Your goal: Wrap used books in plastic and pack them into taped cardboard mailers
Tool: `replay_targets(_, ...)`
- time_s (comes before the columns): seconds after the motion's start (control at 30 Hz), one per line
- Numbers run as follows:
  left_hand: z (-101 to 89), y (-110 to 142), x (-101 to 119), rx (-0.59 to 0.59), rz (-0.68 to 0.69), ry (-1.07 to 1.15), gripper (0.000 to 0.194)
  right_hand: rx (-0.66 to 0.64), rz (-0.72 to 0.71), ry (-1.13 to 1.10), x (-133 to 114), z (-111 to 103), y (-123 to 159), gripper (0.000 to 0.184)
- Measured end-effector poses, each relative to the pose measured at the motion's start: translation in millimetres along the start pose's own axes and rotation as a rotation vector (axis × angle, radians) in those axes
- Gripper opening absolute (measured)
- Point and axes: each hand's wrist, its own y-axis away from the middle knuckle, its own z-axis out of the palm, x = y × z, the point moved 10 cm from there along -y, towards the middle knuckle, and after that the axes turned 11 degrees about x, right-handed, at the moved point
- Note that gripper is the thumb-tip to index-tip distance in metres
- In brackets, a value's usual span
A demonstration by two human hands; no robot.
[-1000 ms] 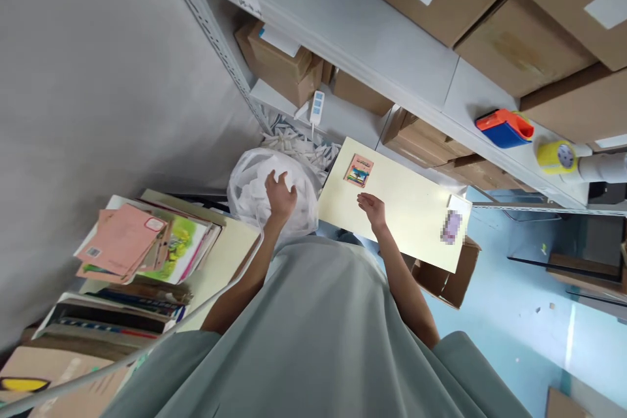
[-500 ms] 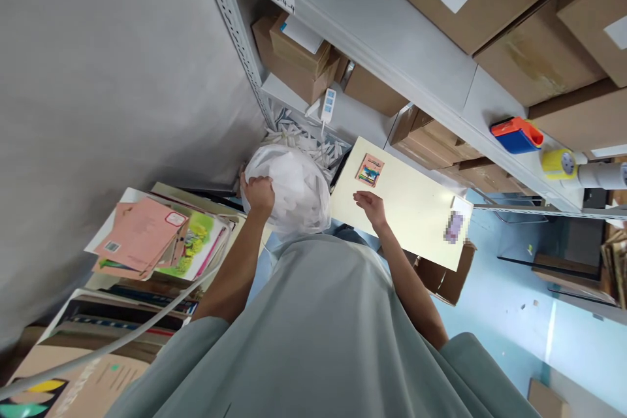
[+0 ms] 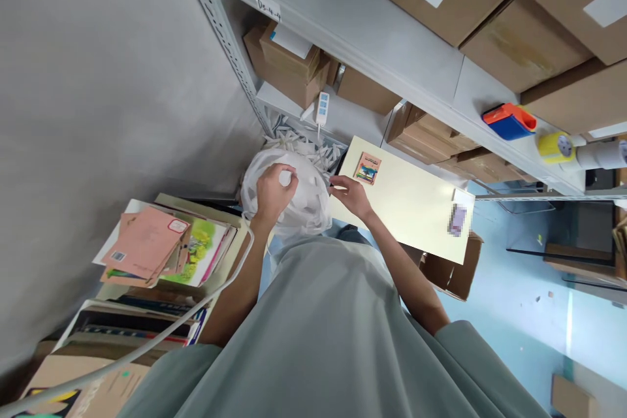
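A white translucent plastic bag (image 3: 306, 206), full of pale contents, stands in front of my body. Over its left part is my left hand (image 3: 275, 192), its thumb and forefinger curled into a ring with the tips close together. My right hand (image 3: 351, 194) is at the bag's right side, above the table edge, thumb and fingertips drawn together in a pinch. Anything held at either set of fingertips is too small to make out. A small pink book (image 3: 367, 168) with a colourful picture lies on the cream table (image 3: 416, 215), just beyond my right hand.
White paper strips (image 3: 294, 139) are heaped behind the bag, below a power strip (image 3: 322, 109). Shelving (image 3: 343, 23) with cardboard boxes (image 3: 289, 55) runs behind. Books (image 3: 151, 245) are stacked at left, crossed by a white cable (image 3: 196, 308). An open carton (image 3: 463, 271) sits beneath the table.
My left hand has let go of the bag's left rim and moved right over it, fingers curling. My right hand has moved left from the table to the bag's side. The view has shifted slightly.
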Motion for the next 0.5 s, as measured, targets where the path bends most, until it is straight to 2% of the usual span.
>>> replay_targets(0.1, 0.9, 0.1, 30.3, -0.023, 0.017, 0.128, 0.011, -0.025, -0.108, 0.078, -28.1, 10.7, 0.3, 0.052)
replay_targets(0.23, 0.5, -0.1, 63.6, -0.033, 0.046, 0.236, 0.014, 0.033, -0.168, 0.192, -45.3, 4.1, 0.4, 0.033)
replay_targets(0.33, 5.8, 0.5, 79.6, -0.075, 0.094, 0.219, 0.037, 0.128, -0.172, 0.210, -50.7, -22.4, 1.8, 0.043)
replay_targets(0.4, 17.6, 3.7, 84.7, -0.147, 0.138, 0.149, 0.058, 0.197, -0.174, 0.174, -55.3, -48.0, 5.1, 0.050)
replay_targets(0.43, 26.1, 6.4, 85.2, -0.194, 0.156, 0.109, 0.064, 0.233, -0.171, 0.154, -57.4, -62.6, 7.4, 0.052)
replay_targets(0.5, 44.9, 13.0, 82.9, -0.280, 0.175, 0.044, 0.059, 0.304, -0.156, 0.124, -60.3, -93.6, 13.0, 0.054)
